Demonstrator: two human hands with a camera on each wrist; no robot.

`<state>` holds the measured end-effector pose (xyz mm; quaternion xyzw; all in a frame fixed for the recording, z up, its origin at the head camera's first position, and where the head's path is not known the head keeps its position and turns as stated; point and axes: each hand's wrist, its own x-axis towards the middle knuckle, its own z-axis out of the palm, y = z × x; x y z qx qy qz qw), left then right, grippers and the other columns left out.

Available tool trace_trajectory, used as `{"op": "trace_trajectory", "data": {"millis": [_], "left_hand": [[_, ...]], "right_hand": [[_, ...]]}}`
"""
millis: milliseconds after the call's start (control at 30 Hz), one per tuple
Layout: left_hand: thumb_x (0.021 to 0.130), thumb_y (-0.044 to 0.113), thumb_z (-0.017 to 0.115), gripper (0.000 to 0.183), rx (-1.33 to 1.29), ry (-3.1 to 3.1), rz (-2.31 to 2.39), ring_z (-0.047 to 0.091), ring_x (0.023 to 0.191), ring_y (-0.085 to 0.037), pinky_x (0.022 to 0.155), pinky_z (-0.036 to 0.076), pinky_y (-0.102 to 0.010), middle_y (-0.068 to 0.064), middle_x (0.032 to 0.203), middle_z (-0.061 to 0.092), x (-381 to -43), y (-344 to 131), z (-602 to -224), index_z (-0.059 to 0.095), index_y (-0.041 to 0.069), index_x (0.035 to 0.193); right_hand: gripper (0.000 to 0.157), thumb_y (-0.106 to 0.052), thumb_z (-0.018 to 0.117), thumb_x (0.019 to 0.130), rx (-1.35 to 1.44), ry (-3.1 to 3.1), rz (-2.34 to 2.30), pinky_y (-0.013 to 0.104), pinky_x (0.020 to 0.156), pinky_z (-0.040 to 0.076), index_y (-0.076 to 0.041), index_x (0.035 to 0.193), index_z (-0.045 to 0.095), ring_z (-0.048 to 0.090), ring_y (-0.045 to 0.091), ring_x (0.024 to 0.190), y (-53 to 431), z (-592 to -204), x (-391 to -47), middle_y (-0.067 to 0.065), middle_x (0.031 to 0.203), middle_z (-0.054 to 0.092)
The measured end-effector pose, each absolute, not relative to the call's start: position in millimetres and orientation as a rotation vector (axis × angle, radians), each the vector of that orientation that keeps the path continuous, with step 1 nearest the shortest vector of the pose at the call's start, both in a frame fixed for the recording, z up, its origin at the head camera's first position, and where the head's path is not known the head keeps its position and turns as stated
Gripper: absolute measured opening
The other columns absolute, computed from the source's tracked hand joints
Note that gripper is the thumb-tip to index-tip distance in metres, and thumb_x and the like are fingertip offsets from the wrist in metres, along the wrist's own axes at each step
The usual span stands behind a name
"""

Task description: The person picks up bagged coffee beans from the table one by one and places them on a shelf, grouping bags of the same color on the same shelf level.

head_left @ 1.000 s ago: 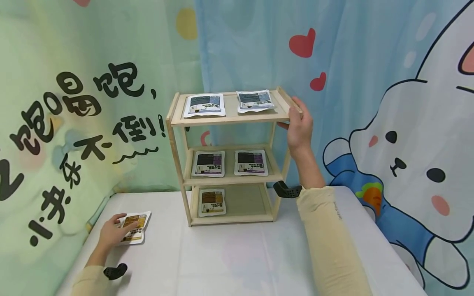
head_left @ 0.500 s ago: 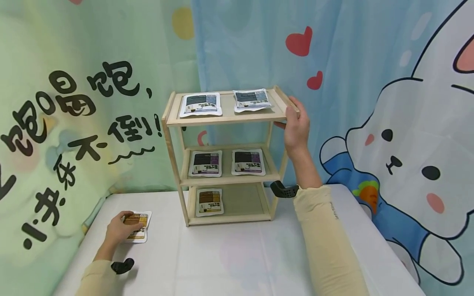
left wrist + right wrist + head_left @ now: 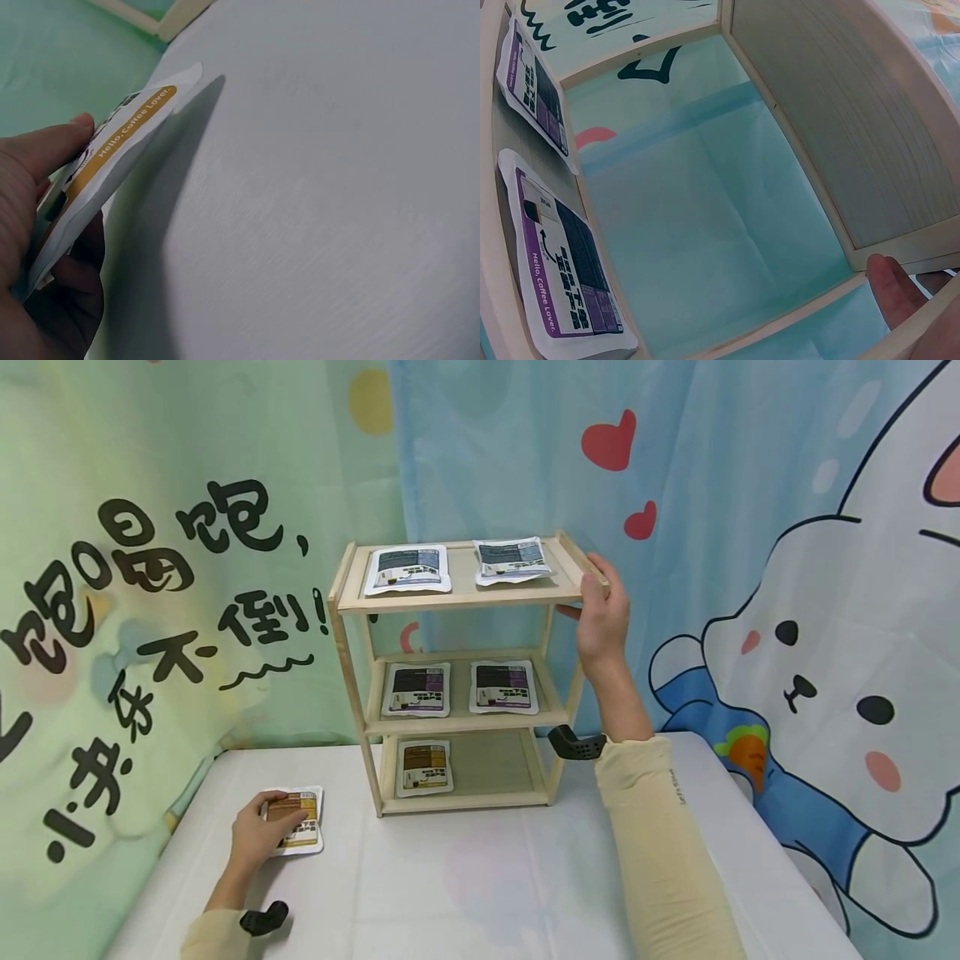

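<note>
My left hand (image 3: 257, 831) pinches a white coffee pouch (image 3: 306, 835) with a brown and orange label. In the left wrist view the pouch (image 3: 124, 146) reads "Hello, Coffee Lover". There it is tilted above the tabletop and casts a shadow, thumb on one face and fingers behind. My right hand (image 3: 603, 622) grips the top right end of a three-tier wooden shelf (image 3: 450, 607). In the right wrist view a fingertip (image 3: 889, 281) lies against the underside of the top board. A similar brown-labelled pouch (image 3: 424, 768) lies on the left of the bottom tier.
Two blue-labelled pouches, left (image 3: 407, 568) and right (image 3: 512, 562), lie on the top tier. The middle tier bears two purple-labelled pouches, left (image 3: 417, 690) and right (image 3: 503, 687). The shelf stands on a white-covered table (image 3: 450, 885), before a printed curtain (image 3: 495, 460).
The left hand has moved right, towards the shelf, carrying the brown-labelled coffee pouch along. The right hand keeps its grip on the shelf's end. The head view has shifted slightly.
</note>
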<state>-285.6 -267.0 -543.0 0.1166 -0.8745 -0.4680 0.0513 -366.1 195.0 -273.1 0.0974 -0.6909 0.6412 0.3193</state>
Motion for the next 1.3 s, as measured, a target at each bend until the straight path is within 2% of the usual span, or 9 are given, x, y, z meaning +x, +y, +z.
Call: {"op": "trace_trajectory", "data": {"millis": [133,500,667,900,1300], "left_hand": [[0.082,0.021,0.078,0.052,0.335,-2.605,-1.475,0.027,0.137,-0.046,0.108,0.024,-0.056,-0.033,0.146,0.034,-281.7,-258.7,-549.0,0.055,0.000,0.123],[0.080,0.019,0.081,0.051,0.246,-2.509,-1.600,0.024,0.139,-0.046,0.110,0.019,-0.056,-0.028,0.141,0.044,-265.8,-223.1,-549.4,0.058,0.000,0.121],[0.078,0.017,0.083,0.048,0.185,-2.446,-1.651,0.031,0.136,-0.041,0.109,0.023,-0.054,-0.024,0.136,0.050,-262.9,-204.1,-544.4,0.060,0.001,0.118],[0.077,0.014,0.084,0.048,0.183,-2.364,-1.661,0.050,0.116,-0.032,0.092,0.039,-0.045,-0.021,0.124,0.058,-254.0,-184.4,-538.9,0.061,0.000,0.116],[0.075,0.010,0.084,0.046,0.202,-2.298,-1.701,0.052,0.110,-0.028,0.089,0.039,-0.038,-0.019,0.121,0.061,-238.3,-163.7,-534.1,0.063,0.000,0.114]], "right_hand": [[0.050,-0.025,0.038,0.101,0.260,-1.811,1.689,0.031,0.081,0.053,-0.002,0.145,0.042,0.055,0.028,0.111,194.8,-272.9,-366.0,0.018,0.136,0.046],[0.050,-0.025,0.037,0.101,0.258,-1.815,1.693,0.030,0.080,0.053,-0.002,0.145,0.041,0.056,0.027,0.110,194.6,-273.5,-364.9,0.018,0.136,0.047],[0.050,-0.026,0.037,0.100,0.250,-1.817,1.685,0.030,0.080,0.053,-0.003,0.145,0.042,0.054,0.027,0.111,195.4,-272.5,-365.5,0.017,0.137,0.046],[0.050,-0.025,0.036,0.101,0.255,-1.819,1.683,0.030,0.079,0.054,-0.003,0.145,0.042,0.055,0.027,0.111,194.5,-272.7,-365.3,0.017,0.136,0.047],[0.049,-0.026,0.036,0.102,0.238,-1.823,1.690,0.030,0.079,0.053,-0.005,0.145,0.042,0.055,0.027,0.111,193.4,-272.2,-364.5,0.017,0.136,0.046]]}}
